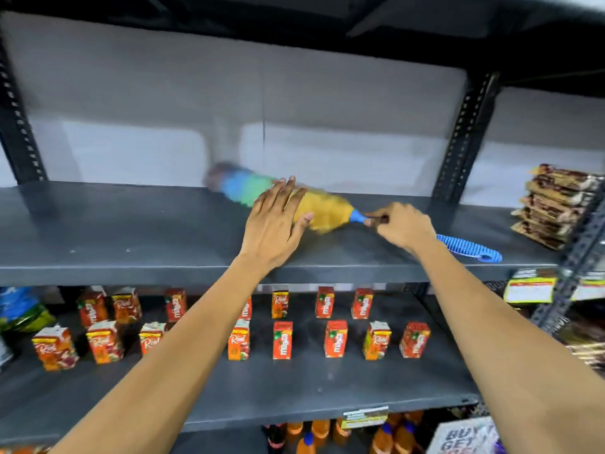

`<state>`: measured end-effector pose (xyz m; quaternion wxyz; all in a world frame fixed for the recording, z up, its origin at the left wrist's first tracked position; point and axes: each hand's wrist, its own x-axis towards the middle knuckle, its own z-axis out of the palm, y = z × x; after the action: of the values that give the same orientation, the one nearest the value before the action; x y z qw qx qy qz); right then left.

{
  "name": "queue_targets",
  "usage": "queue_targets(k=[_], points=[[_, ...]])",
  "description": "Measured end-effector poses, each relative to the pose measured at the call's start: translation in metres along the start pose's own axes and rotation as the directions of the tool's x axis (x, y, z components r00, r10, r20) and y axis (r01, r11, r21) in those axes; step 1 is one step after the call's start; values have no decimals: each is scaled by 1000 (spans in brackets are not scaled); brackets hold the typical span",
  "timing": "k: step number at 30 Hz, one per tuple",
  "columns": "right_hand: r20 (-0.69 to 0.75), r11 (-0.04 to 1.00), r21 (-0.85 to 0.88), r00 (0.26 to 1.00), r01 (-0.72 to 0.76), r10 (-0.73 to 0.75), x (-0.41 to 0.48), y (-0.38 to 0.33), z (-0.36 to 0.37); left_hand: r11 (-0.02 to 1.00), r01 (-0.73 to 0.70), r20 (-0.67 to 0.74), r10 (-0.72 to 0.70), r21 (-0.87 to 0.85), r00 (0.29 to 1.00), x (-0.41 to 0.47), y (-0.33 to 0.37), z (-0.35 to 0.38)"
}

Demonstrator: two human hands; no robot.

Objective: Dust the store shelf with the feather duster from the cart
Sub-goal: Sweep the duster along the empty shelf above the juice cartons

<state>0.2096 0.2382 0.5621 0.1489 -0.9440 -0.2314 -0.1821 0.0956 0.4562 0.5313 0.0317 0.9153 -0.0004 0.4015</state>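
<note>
A feather duster (322, 208) with a fluffy head in purple, blue, green and yellow lies low across the dark grey shelf (131, 231); its head is blurred. Its ribbed blue handle (468, 249) sticks out to the right behind my wrist. My right hand (401, 226) is closed around the handle just behind the head. My left hand (273, 224) is spread flat with fingers apart, resting on or just over the yellow part of the head.
Stacked brown snack packets (553, 204) sit at the shelf's right end. Black perforated uprights (465, 139) frame the bay. The shelf below (294, 388) carries several red juice cartons (282, 339). Bottles (383, 437) and price labels (528, 288) lie lower.
</note>
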Motion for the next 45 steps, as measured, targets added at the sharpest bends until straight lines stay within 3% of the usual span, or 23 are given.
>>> queue_targets(k=[1, 4, 7, 12, 15, 20, 24, 26, 28, 31, 35, 41, 45], points=[[-3, 1000, 27, 1000, -10, 10, -1, 12, -5, 1000, -10, 2, 10, -9, 1000, 2, 7, 2], [227, 947, 319, 973, -29, -47, -10, 52, -21, 998, -49, 21, 50, -47, 999, 7, 26, 10], [316, 932, 343, 949, -118, 4, -20, 97, -34, 994, -77, 31, 79, -75, 996, 11, 44, 19], [99, 953, 165, 966, -253, 239, -22, 140, -46, 989, -141, 67, 144, -48, 987, 16, 61, 26], [150, 939, 195, 955, -283, 257, -28, 156, -53, 986, -149, 69, 154, -76, 986, 20, 67, 30], [-78, 934, -118, 941, -337, 329, -41, 157, -50, 979, -173, 71, 181, -106, 981, 27, 85, 39], [32, 938, -45, 938, -343, 345, -48, 157, -53, 961, -249, 131, 264, -123, 955, 30, 101, 50], [-21, 927, -77, 930, -367, 366, -53, 161, -56, 955, -265, 141, 283, -131, 949, 31, 101, 53], [-34, 934, -71, 937, -351, 349, -56, 156, -56, 962, -217, 150, 242, -163, 959, 32, 97, 54], [77, 953, 116, 959, -282, 274, -55, 140, -55, 964, -192, 185, 226, -183, 956, 33, 98, 55], [119, 944, 274, 981, -183, 156, -57, 113, -46, 960, -215, 176, 247, -182, 953, 31, 98, 51], [95, 954, 282, 992, -102, 78, -70, 76, -23, 954, -222, 101, 246, -202, 964, 29, 99, 42], [66, 950, 300, 995, -89, 72, -80, 69, -18, 945, -143, 52, 166, -296, 985, 30, 100, 37]])
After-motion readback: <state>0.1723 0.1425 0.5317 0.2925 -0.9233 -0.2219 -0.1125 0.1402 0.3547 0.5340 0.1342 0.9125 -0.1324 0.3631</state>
